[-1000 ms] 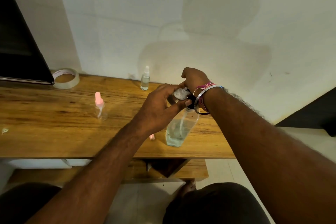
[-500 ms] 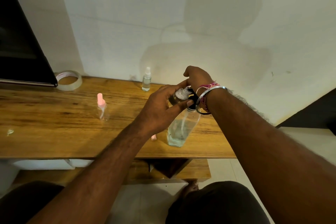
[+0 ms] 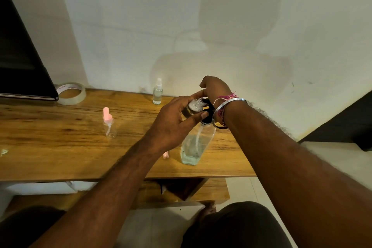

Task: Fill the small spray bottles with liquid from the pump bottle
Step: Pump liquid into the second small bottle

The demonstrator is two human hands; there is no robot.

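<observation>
Left hand [image 3: 173, 121] pinches small open bottle [image 3: 193, 105], thumb and fingers curled round it, mouth tipped right up to black pump [image 3: 207, 113] so drops go in, not on table [image 3: 60, 147]. Right hand [image 3: 214, 87] sits on pump top to push; finger curl hidden, cannot tell. Pump bottle [image 3: 194, 145] stands just under grip. Pink-top bottle [image 3: 108, 125] waits well left.

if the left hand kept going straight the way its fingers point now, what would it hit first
Probably the right hand. The left hand, holding a small bottle at the pump bottle's black pump head, points up and right toward it. Depth is unclear; it might meet the pump head first.
</observation>
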